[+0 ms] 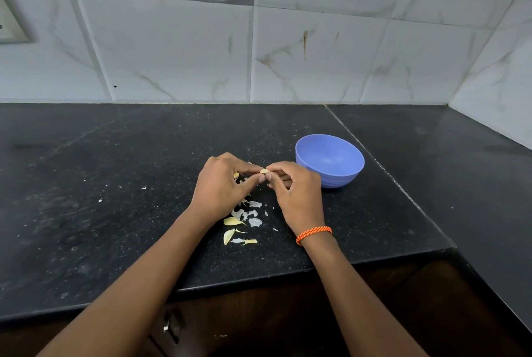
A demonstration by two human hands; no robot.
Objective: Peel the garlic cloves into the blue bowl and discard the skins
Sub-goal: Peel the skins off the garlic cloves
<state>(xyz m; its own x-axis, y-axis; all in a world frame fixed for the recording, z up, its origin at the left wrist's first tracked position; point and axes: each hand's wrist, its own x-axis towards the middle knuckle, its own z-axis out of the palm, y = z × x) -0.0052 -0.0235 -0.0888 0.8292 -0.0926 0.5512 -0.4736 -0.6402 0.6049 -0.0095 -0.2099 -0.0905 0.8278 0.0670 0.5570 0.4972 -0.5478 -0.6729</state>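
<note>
Both hands meet over the black counter and pinch one small garlic clove between their fingertips. My left hand holds it from the left, my right hand from the right. The blue bowl stands just right of my right hand; the part of its inside that shows holds nothing. Two pale yellow cloves lie on the counter below my hands, among several white skin scraps. Another clove peeks out beside my left hand.
The black stone counter runs to a tiled wall behind and turns along the right wall. Its front edge lies under my forearms, with a dark cabinet and a metal handle below. Tiny skin flecks dot the counter at left.
</note>
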